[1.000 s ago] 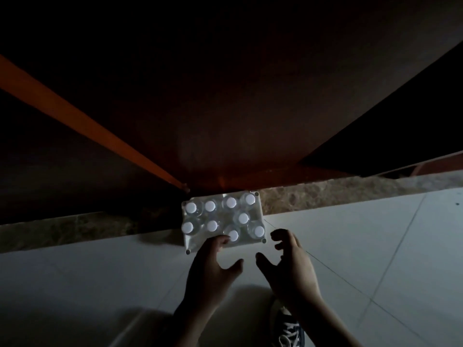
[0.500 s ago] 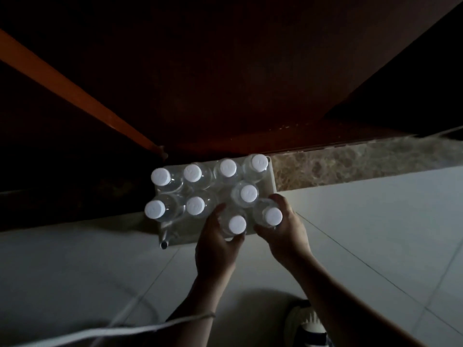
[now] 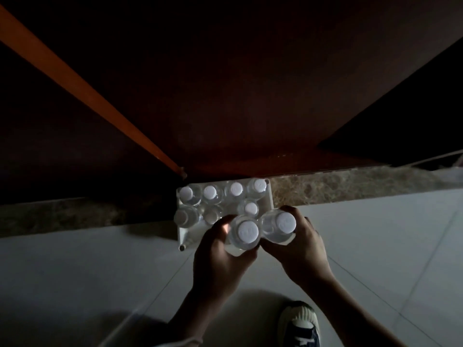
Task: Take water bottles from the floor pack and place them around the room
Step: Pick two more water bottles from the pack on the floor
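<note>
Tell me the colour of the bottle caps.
White, on every bottle cap showing in the pack; the head view shows them from above.

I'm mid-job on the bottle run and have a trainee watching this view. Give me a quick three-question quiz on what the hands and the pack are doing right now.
1. True or false: each hand grips its own bottle.
2. Which bottle's cap sits nearer the camera's right edge? A) the one in the left hand B) the one in the right hand
3. Fill in: the pack stands on the floor against a marble ____.

Key
1. True: left bottle, right bottle.
2. B
3. Skirting strip, below the dark wooden panel.
</note>
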### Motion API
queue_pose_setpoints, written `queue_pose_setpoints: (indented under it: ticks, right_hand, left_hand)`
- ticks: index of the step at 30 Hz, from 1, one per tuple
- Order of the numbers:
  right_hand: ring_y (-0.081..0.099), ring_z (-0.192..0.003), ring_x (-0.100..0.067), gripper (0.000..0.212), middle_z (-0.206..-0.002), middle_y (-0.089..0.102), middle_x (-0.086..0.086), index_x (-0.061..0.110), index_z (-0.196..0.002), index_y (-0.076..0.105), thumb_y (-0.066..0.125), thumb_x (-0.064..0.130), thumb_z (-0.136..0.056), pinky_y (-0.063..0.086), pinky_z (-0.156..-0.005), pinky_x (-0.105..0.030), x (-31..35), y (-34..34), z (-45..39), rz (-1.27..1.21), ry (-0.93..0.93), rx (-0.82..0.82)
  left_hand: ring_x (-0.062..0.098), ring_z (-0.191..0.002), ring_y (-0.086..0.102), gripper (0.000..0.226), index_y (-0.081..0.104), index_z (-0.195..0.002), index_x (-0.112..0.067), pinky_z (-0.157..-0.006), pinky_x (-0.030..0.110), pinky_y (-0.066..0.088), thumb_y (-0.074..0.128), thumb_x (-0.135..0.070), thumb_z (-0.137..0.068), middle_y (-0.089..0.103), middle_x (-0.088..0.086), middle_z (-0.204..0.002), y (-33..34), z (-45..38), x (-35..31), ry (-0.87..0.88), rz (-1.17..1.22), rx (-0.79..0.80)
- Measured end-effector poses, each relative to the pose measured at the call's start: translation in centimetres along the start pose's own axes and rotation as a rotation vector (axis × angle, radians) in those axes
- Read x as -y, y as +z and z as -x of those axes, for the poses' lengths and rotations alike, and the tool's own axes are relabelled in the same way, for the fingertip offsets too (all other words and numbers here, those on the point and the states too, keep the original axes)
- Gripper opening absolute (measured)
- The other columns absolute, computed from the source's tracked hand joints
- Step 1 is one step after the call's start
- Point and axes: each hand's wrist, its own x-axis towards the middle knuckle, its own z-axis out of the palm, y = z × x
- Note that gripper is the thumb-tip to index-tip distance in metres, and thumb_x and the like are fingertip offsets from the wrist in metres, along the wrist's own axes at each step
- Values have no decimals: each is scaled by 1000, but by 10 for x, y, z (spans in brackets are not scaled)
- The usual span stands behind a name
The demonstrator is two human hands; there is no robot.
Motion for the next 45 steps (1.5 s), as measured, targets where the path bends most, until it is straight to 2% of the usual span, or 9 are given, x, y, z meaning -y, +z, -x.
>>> queue_pose_setpoints:
  ticks: [4,8,13,17,21,25,27,40,45]
  right_hand:
    - [60,-86,6,53,-92,65,18,40,-97,53,90,31,-60,42,-63,-6,95,-74,17,-106,-86,-7]
    - [67,-86,-10,51,-95,68,5,29,-102,59,86,36,-59,54,-70,-27,203,-157,40,-303,-194,-11]
    - [69,-80,-26,45,-89,70,-9,15,-101,59,81,16,-61,58,-71,-44,337,-255,86,-636,-294,5]
    - [68,-77,-31,42,-87,69,-10,16,-100,58,80,15,-64,57,-68,-45,444,-333,135,-742,-383,-23]
    - [71,-78,-27,42,-89,70,-8,23,-101,59,78,21,-65,58,-68,-39,540,-405,184,-785,-500,-11]
    - [73,-82,-24,47,-93,72,-6,22,-109,59,79,23,-66,57,-68,-33,621,-472,234,-789,-596,-40]
    - [73,-83,-27,49,-95,72,-10,20,-112,58,80,21,-67,57,-68,-34,653,-497,260,-785,-643,-68]
    - [68,-66,-20,36,-77,70,-1,16,-95,60,78,17,-64,58,-61,-32,700,-600,384,-798,-675,-501]
    - [65,-60,-9,41,-68,67,5,14,-91,59,78,23,-55,52,-54,-26,646,-661,431,-826,-644,-757]
  left_hand:
    - [-19,-102,55,57,62,-114,-22,-83,5,43,86,-40,-66,64,-20,-106,-83,-11,-92,123,65,25]
    - [6,-96,69,60,60,-115,-28,-77,26,55,79,-52,-64,71,-8,-105,-173,-14,-200,82,313,127]
    - [-2,-62,64,66,49,-116,-38,-58,15,50,73,-49,-55,70,-20,-77,-274,5,-348,101,576,168]
    - [7,-110,64,92,46,-135,-22,-93,33,49,76,-61,-57,70,-14,-113,-350,18,-437,162,508,138]
    - [28,-128,55,136,55,-121,-7,-93,27,43,61,-96,-18,62,-16,-94,-399,15,-444,154,600,201]
    - [6,-98,70,36,65,-105,-45,-78,26,56,69,-44,-70,75,-15,-98,-498,75,-629,405,650,108]
    - [3,-97,70,33,66,-100,-53,-76,18,55,62,-34,-73,74,-17,-100,-531,107,-684,572,680,100]
    - [-1,-83,71,24,67,-85,-51,-56,15,54,65,-44,-63,73,-22,-89,-583,176,-812,733,787,277]
    - [4,-76,72,48,65,-100,-22,-58,17,54,66,-44,-57,75,-14,-85,-529,209,-866,802,815,479]
